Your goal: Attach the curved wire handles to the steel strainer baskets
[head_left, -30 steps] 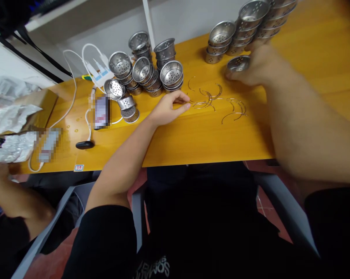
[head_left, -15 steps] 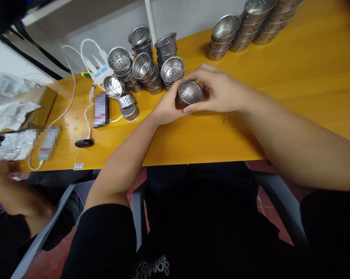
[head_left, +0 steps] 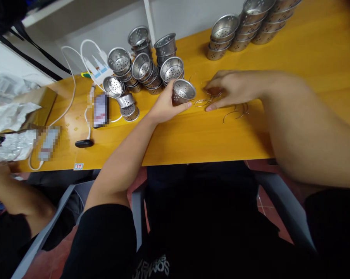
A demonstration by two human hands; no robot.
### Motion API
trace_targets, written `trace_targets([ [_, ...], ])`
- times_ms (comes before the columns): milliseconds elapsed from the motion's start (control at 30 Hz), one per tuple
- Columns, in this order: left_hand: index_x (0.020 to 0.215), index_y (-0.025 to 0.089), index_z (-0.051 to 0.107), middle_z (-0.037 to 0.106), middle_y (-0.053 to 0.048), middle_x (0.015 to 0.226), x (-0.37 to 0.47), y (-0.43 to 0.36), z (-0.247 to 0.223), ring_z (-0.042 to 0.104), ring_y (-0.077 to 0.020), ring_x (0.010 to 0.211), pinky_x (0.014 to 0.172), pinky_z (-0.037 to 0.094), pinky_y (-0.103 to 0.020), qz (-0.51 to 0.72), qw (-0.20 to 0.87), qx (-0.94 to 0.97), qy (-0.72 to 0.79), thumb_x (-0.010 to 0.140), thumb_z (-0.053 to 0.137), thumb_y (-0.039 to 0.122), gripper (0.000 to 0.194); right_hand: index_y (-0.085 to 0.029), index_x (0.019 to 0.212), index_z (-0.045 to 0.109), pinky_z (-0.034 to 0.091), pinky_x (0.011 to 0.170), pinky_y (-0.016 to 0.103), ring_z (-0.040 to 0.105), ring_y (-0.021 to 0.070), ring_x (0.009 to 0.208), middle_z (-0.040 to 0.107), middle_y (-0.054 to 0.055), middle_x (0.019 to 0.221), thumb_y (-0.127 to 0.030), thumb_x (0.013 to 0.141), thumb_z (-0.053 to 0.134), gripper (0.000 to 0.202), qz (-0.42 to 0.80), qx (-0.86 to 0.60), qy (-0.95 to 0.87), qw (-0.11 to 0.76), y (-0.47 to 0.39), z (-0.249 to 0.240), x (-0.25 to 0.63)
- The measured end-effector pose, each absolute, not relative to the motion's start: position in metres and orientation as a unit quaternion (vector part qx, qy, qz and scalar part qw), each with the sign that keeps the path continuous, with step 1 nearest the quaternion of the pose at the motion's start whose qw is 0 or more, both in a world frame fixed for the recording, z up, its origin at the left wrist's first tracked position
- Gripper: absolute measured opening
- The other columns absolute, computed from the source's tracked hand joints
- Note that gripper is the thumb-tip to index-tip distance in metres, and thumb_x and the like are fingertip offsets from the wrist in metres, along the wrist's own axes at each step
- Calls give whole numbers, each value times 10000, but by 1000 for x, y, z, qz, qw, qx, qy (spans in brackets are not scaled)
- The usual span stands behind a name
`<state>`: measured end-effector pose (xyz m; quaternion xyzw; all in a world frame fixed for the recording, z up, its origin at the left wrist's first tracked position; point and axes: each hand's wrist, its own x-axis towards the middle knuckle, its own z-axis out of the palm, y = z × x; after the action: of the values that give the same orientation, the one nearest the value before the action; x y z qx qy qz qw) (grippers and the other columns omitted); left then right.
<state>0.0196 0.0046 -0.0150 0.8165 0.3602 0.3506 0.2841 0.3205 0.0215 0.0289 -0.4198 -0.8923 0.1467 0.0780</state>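
Observation:
My left hand [head_left: 165, 105] grips a small perforated metal cup [head_left: 184, 92], its thumb along the near side and the cup's mouth tilted up. To the right, my right hand [head_left: 235, 86] reaches over thin curved wires [head_left: 202, 102] that lie loose on the table. Its thumb and fingers are spread apart above them, and I see nothing held between them. More bent wires [head_left: 241, 111] lie just below that hand; part of the wire pile is hidden under the fingers.
Left of the held cup stand several stacks of similar perforated cups [head_left: 142, 68]. More cup stacks [head_left: 224, 31] stand at the back right of the yellow table [head_left: 186, 143]. A phone [head_left: 100, 110], a white power strip [head_left: 102, 71] and cables lie left. Another person's arm [head_left: 14, 190] shows far left.
My right hand has let go of the cup and moved right, onto the wires. My left hand keeps the cup and has shifted slightly left; more wires are now visible.

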Motion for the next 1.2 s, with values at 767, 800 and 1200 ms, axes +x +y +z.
trace_targets([
  [767, 1410, 245, 512, 653, -104, 1413, 17, 3, -12, 627, -312, 1414, 1294, 456, -509, 334, 313, 814, 358, 761, 946, 490, 818, -236, 978, 760, 500, 770, 395, 656, 266, 821, 746, 85, 999, -248, 915, 659, 119, 91, -437, -894, 28, 20, 27, 306],
  [800, 1411, 241, 512, 652, -107, 1413, 17, 2, -12, 628, -311, 1412, 1291, 460, -505, 334, 312, 815, 357, 765, 944, 486, 815, -231, 976, 753, 503, 773, 396, 656, 268, 829, 739, 94, 1009, -252, 914, 644, 127, 85, -429, -899, 27, 19, 27, 306],
  [1200, 1432, 249, 486, 644, -106, 1438, 17, 4, -15, 629, -300, 1414, 1278, 476, -476, 339, 308, 813, 360, 778, 935, 491, 829, -244, 966, 672, 531, 778, 435, 640, 253, 758, 733, 75, 911, -270, 876, 644, 98, 136, -465, -867, 117, 7, 48, 311],
])
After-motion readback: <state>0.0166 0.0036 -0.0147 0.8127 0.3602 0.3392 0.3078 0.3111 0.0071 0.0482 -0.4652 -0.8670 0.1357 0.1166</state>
